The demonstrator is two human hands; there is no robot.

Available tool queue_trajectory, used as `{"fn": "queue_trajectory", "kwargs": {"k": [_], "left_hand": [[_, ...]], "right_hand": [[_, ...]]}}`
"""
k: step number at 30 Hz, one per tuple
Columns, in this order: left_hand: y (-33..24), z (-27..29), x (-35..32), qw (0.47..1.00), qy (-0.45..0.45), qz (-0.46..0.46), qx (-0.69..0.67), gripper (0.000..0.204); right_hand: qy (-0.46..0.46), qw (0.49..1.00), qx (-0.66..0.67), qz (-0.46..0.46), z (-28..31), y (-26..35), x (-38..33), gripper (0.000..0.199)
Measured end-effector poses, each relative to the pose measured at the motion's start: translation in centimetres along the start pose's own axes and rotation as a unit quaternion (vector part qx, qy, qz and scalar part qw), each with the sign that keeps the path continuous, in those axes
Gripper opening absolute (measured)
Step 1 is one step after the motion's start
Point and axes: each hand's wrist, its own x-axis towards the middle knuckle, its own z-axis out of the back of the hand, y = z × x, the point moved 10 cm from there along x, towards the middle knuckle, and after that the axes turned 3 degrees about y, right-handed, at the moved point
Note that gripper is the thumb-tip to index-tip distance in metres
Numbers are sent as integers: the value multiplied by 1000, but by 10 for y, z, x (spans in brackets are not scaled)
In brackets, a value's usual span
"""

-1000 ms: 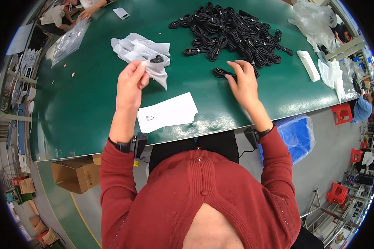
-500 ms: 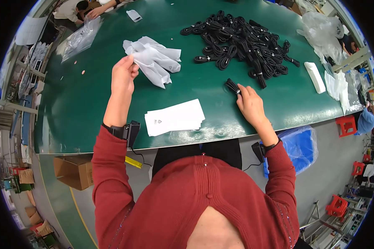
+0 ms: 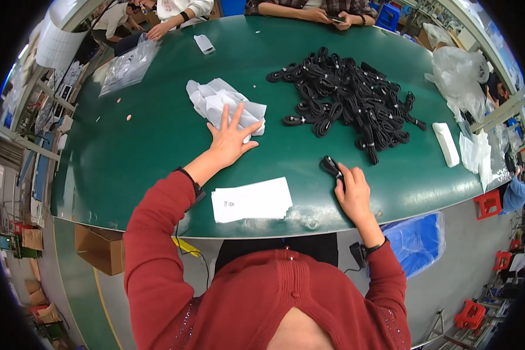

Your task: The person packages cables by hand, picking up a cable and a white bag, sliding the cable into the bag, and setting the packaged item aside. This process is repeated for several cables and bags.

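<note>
With its fingers spread, my left hand rests flat against the near edge of some crumpled whitish bags on the green table. My right hand is closed around one end of a bundled black cable at the table's near side. Between my two arms lies a stack of flat white printed bags. Beyond the right hand spreads a large heap of coiled black cables, each tied in a bundle.
Clear plastic bags lie at the far left, and a small white packet at the back. A white roll and crumpled plastic are at the right. People sit along the far edge. A blue bin stands below the table.
My left hand has gone from pinching the whitish bags to lying spread on them, and they now lie lower. My right hand stays on the cable. The view has tilted up, showing people opposite.
</note>
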Motion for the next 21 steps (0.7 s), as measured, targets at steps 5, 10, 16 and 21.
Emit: {"fn": "queue_trajectory", "kwargs": {"k": [5, 10, 16, 21], "left_hand": [[34, -23, 40, 999, 5, -29, 16, 52], [87, -34, 81, 999, 23, -21, 20, 49], [127, 11, 106, 983, 13, 156, 97, 63], [70, 55, 49, 996, -26, 82, 38, 64]], "right_hand": [[19, 1000, 4, -12, -1, -1, 2, 45], [24, 1000, 5, -17, 1, 2, -1, 47], [29, 998, 19, -43, 2, -4, -4, 49], [62, 997, 22, -39, -5, -4, 2, 50]]}}
